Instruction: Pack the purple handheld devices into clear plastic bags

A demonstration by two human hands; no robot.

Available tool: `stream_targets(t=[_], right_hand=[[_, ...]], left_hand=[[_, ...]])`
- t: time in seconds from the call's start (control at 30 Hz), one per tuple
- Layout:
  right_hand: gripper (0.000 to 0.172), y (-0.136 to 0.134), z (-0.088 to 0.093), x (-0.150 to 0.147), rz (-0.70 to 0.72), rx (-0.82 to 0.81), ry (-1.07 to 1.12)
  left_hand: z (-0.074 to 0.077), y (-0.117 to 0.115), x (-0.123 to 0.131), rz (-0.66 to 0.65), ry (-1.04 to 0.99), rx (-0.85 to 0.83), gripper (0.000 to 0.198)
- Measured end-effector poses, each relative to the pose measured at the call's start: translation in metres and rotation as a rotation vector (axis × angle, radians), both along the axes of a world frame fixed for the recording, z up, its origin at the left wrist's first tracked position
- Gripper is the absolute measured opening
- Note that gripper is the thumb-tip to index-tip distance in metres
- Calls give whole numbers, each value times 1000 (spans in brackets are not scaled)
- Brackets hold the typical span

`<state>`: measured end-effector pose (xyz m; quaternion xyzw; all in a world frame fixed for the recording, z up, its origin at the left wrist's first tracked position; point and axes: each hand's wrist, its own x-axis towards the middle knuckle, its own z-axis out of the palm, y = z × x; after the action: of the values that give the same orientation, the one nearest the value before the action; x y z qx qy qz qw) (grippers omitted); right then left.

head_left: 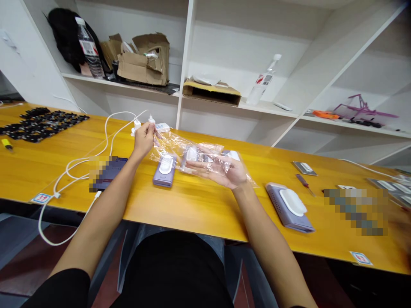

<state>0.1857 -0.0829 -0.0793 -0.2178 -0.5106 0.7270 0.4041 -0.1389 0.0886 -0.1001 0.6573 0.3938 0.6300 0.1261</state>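
A clear plastic bag (171, 147) stretches between my two hands above the table. My left hand (144, 137) is closed on its left end, fingers pinched. Right beside those fingers shows a small white nozzle-tipped bottle (152, 121); I cannot tell whether it is held or stands behind. My right hand (221, 169) is open, fingers spread toward the left, with the film over them; whether it is inside the bag is unclear. Beneath the bag is a purple box-shaped device (164, 179) with a white oval part on top. Similar devices (192, 155) show partly through the film.
Another purple device (285, 209) lies right of my right arm, near a screwdriver (303, 183). White cables (69, 171) loop on the left by a dark phone-like device (112, 173). Black parts (41, 124) cover the far left. Shelves hold bottles (265, 81) and cardboard boxes (144, 60).
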Motion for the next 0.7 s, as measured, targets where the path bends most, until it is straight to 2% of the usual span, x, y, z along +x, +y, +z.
stream_targets(t=[0.23,0.37,0.53,0.7], right_hand=[[80,2,1,1,-99,-39,-94],[84,4,-4,0,-80,2,-92],[72,5,-13,-8,-44,85,-97],[72,-1,-12,-17,-47,74,-99]], left_hand=[[2,1,-3,5,-8,23,64],[2,-2,1,-37,-34,-10,63],[3,-14,16,-99,-19,-42,63],[4,-27,33,-149,5,-53,61]])
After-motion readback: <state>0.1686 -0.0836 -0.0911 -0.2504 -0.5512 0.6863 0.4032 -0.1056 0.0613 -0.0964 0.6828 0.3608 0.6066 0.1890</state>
